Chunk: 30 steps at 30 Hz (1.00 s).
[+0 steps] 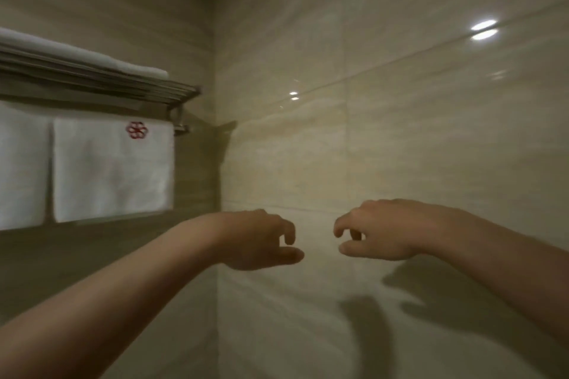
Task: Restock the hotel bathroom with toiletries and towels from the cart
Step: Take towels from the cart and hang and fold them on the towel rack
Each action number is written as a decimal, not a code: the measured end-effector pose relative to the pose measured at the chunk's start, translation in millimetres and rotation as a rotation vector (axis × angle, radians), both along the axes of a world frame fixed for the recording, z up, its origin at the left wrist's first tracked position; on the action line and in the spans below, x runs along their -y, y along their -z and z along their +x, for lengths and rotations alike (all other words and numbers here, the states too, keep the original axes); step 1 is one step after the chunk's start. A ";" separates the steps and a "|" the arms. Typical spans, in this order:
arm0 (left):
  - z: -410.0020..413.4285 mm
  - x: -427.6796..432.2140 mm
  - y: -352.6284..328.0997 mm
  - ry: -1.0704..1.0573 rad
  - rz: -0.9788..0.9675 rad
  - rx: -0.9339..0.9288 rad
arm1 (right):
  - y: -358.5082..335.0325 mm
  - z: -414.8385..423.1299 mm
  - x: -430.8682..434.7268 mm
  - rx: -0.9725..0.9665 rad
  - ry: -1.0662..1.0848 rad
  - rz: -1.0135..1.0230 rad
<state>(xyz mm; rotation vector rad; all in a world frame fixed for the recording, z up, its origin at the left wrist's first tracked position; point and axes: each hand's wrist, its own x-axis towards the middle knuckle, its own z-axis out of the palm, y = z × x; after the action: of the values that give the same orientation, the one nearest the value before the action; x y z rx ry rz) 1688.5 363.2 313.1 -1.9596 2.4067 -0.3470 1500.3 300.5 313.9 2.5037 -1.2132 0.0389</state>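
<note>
- The left hand (261,240) is raised below and to the right of the towel rack (123,86). Its grip is slack: the fingers are loosely curled, the thumb sits apart from them, and it holds nothing.
- The right hand (381,231) is at the same height, farther right of the towel rack, and faces the left hand across a small gap. Its grip is likewise loose and apart, with fingers hanging curled, thumb below them, and nothing held.
- Both bare forearms reach in from the lower corners of the view.
- The towel rack is a metal shelf of bars fixed to the wall at the upper left, with a rail beneath it.
- A folded white towel (77,54) lies flat on top of the towel rack.
- A hanging towel (114,169), white, is draped over the rail at the right end of the towel rack. A red emblem (135,129) sits near its top right corner.
- A second hanging towel (21,169), also white, hangs just beside it to the left, cut off by the edge of the view.
- The tiled wall (400,132), glossy beige, begins at a corner just right of the towel rack and fills the space behind both hands.
- Light reflections (483,29) shine on the tiled wall, high and well to the right of the towel rack.
- Shadows (431,301) of the arms fall on the tiled wall below the right hand.
</note>
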 end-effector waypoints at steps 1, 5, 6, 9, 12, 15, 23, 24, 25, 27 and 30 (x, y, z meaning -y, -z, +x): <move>-20.2 -3.4 4.4 0.047 0.011 -0.010 | 4.4 -23.8 -11.3 -0.002 0.026 0.023; -100.1 -19.1 19.7 0.225 0.088 -0.078 | 18.0 -118.9 -55.8 0.006 0.139 0.073; -120.2 -24.2 23.1 0.275 0.101 -0.102 | 21.3 -143.3 -67.4 0.010 0.166 0.081; -180.6 -41.3 36.5 0.414 0.130 -0.146 | 32.4 -214.9 -107.4 -0.001 0.250 0.114; -241.7 -63.7 55.6 0.561 0.179 -0.167 | 46.2 -282.4 -155.4 0.040 0.339 0.179; -296.8 -90.3 73.6 0.697 0.251 -0.240 | 63.0 -338.1 -206.0 0.121 0.448 0.238; -431.3 -146.1 120.7 0.972 0.385 -0.410 | 105.6 -441.5 -315.6 0.264 0.693 0.316; -447.7 -149.0 125.8 1.012 0.400 -0.414 | 111.1 -451.3 -327.5 0.278 0.734 0.325; -463.7 -151.2 130.7 1.056 0.406 -0.412 | 116.4 -460.5 -338.1 0.288 0.771 0.334; -496.3 -156.8 139.5 1.155 0.401 -0.406 | 126.1 -478.8 -358.7 0.315 0.842 0.354; -542.7 -165.8 156.0 1.292 0.344 -0.468 | 141.5 -505.3 -387.0 0.391 0.962 0.390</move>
<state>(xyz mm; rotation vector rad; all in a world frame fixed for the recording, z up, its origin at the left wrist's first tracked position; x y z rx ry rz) 1145.9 528.9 157.2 -0.1433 3.3415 0.5710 995.0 687.5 172.4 1.9520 -2.6757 0.0496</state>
